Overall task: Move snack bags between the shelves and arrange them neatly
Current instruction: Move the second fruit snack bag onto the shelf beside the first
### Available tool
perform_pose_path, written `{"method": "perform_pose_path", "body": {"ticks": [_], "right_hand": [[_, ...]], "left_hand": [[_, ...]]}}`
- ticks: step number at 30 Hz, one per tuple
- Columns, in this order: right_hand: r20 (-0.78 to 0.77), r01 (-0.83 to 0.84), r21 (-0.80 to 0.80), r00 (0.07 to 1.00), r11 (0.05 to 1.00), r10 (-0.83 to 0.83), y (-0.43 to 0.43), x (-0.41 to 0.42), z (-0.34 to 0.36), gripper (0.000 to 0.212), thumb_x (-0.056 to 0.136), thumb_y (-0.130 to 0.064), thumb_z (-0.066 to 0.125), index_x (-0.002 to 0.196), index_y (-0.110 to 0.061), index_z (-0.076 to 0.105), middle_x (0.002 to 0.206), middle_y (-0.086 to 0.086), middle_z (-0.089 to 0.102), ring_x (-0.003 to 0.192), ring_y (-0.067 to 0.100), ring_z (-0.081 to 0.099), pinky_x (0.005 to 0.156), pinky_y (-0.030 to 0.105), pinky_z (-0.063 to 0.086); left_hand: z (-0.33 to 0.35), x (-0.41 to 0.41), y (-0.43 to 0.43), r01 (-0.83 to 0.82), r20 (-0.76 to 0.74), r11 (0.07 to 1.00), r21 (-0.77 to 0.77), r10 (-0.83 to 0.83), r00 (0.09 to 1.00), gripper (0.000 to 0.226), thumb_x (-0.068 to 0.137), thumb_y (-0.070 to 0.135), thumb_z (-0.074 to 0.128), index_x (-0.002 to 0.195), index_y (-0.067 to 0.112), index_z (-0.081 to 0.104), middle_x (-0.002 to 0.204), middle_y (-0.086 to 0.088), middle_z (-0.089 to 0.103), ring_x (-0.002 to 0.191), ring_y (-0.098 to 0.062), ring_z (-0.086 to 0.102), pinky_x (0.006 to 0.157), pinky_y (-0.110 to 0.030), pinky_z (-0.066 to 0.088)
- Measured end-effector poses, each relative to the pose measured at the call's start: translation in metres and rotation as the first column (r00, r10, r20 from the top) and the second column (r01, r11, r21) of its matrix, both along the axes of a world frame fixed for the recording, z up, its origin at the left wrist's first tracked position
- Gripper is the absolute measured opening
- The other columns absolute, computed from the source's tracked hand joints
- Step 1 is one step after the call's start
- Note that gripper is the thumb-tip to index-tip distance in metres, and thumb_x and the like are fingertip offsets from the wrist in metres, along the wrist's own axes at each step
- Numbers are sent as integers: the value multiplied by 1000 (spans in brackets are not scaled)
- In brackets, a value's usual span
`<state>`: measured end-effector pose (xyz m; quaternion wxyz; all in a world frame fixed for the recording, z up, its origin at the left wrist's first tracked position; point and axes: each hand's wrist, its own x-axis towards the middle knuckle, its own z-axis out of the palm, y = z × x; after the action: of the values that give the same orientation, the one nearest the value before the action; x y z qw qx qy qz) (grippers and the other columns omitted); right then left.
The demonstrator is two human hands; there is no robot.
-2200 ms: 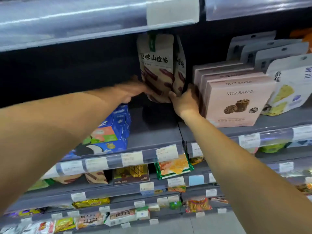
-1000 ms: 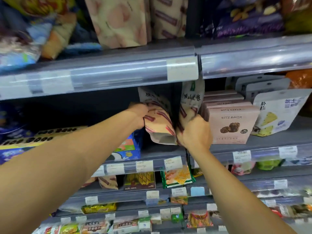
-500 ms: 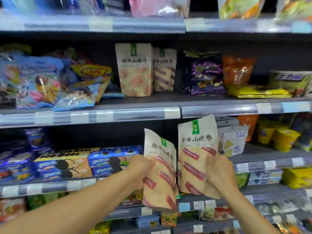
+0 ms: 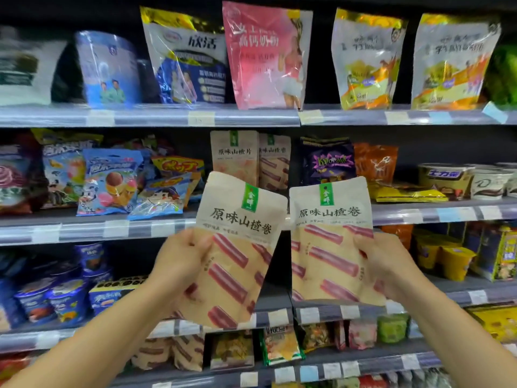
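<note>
I hold two beige snack bags printed with red rolls and a green tag, in front of the shelves. My left hand (image 4: 179,261) grips the left bag (image 4: 237,247) by its left edge; the bag tilts slightly. My right hand (image 4: 383,261) grips the right bag (image 4: 330,247) by its right edge, upright. Behind them, on the second shelf (image 4: 84,228), stand two similar beige bags (image 4: 246,155) side by side. The lower bottoms of the held bags hide part of the shelf below.
The top shelf (image 4: 154,117) carries large pouches, among them a pink one (image 4: 265,57). Colourful snack packs (image 4: 112,183) fill the second shelf's left; a purple bag (image 4: 327,161) and cups (image 4: 461,180) sit right. Blue boxes (image 4: 56,298) and yellow cups (image 4: 442,256) line the third shelf.
Both hands pulled the two beige bags out of the lower shelf and raised them. My view has tilted up, so the higher shelves now show.
</note>
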<state>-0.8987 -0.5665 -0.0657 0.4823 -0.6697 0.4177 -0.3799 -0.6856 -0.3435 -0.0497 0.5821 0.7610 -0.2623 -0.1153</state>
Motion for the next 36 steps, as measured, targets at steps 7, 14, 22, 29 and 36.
{"method": "perform_pose_path", "body": {"ticks": [7, 14, 22, 29, 36], "right_hand": [[108, -80, 41, 991, 996, 76, -45, 34, 26, 18, 96, -21, 56, 96, -15, 74, 93, 4, 76, 90, 26, 70, 86, 50, 55], [200, -145, 55, 971, 988, 131, -110, 65, 39, 16, 96, -10, 55, 97, -10, 72, 92, 8, 74, 91, 29, 70, 86, 48, 55], [236, -270, 124, 943, 955, 236, -175, 106, 55, 17, 97, -7, 53, 104, -6, 69, 101, 13, 73, 91, 29, 69, 82, 47, 56], [290, -318, 100, 916, 943, 278, -215, 156, 71, 13, 94, 2, 54, 99, -1, 65, 96, 13, 68, 83, 27, 67, 70, 41, 58], [363, -284, 175, 909, 943, 206, -237, 214, 73, 18, 96, 7, 47, 109, 8, 60, 81, 13, 73, 69, 23, 70, 69, 36, 59]], "left_hand": [[37, 22, -31, -119, -44, 972, -201, 113, 993, 18, 100, 26, 50, 97, 16, 65, 90, -10, 74, 80, -29, 70, 74, -48, 58], [48, 49, -80, -204, -195, 943, -263, 155, 969, 17, 99, 22, 53, 99, 13, 67, 85, -7, 72, 75, -24, 68, 62, -36, 55], [53, 78, -115, -264, -379, 880, -395, 106, 919, 17, 98, 11, 49, 96, 12, 66, 79, -9, 69, 58, -23, 65, 37, -27, 49], [61, 93, -148, -303, -393, 871, -386, 142, 909, 17, 96, 8, 49, 98, 10, 66, 53, 0, 63, 30, -12, 54, 31, -19, 39], [63, 122, -173, -242, -364, 893, -379, 96, 926, 19, 96, 7, 49, 86, 12, 65, 44, 2, 58, 29, -13, 50, 32, -17, 37]]}}
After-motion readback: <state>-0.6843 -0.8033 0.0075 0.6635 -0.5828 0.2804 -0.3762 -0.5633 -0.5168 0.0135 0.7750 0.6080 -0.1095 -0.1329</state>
